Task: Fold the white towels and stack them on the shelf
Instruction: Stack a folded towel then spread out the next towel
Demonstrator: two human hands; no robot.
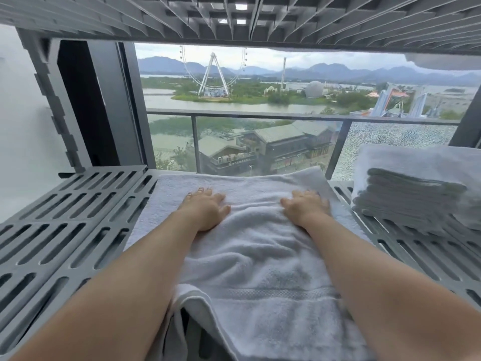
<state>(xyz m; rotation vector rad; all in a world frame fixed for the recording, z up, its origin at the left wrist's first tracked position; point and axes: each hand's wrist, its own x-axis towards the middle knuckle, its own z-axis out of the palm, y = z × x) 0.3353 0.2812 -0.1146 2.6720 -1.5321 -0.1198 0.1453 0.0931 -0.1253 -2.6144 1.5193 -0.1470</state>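
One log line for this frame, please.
left hand: flat on white terry towel | right hand: same | towel: on grey slotted plastic shelf, overhanging front

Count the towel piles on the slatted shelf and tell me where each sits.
2. One white towel lies in the middle under the left hand and right hand, draping over the near edge; a folded stack sits at the right. Its towel count is unclear.

Two hands, the left hand and the right hand, lie flat on one spread white towel. Right of that towel are one second white towel and one stack of grey cloths, its layers too blurred to count. Two slatted shelves show: the lower shelf under that towel and the upper shelf above it.
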